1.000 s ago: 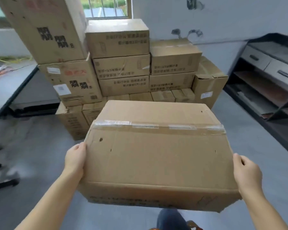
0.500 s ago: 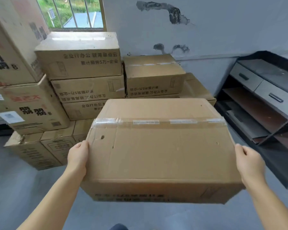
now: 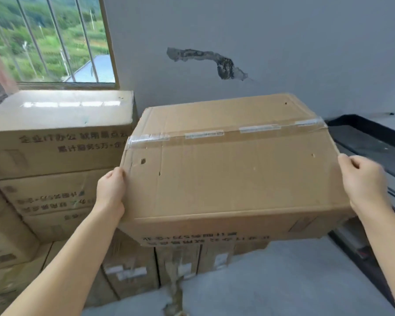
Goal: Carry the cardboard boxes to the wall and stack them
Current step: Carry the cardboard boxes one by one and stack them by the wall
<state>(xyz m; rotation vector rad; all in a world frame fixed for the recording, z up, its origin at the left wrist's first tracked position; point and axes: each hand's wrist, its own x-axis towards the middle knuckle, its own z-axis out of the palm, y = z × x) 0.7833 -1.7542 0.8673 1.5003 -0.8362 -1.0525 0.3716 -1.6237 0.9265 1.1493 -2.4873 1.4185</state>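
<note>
1. I see the taped brown cardboard box (image 3: pixel 233 169) held up at centre, above the low boxes by the grey wall (image 3: pixel 260 42).
2. My left hand (image 3: pixel 111 190) grips its 9 o'clock side.
3. My right hand (image 3: pixel 365 181) grips its 3 o'clock side.
4. The printed brown carton stack (image 3: pixel 55 142) stands at 9 o'clock.

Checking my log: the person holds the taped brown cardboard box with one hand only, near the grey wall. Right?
Not quite. The head view shows both hands on the taped brown cardboard box: left hand and right hand, one at each end, near the grey wall.
</note>
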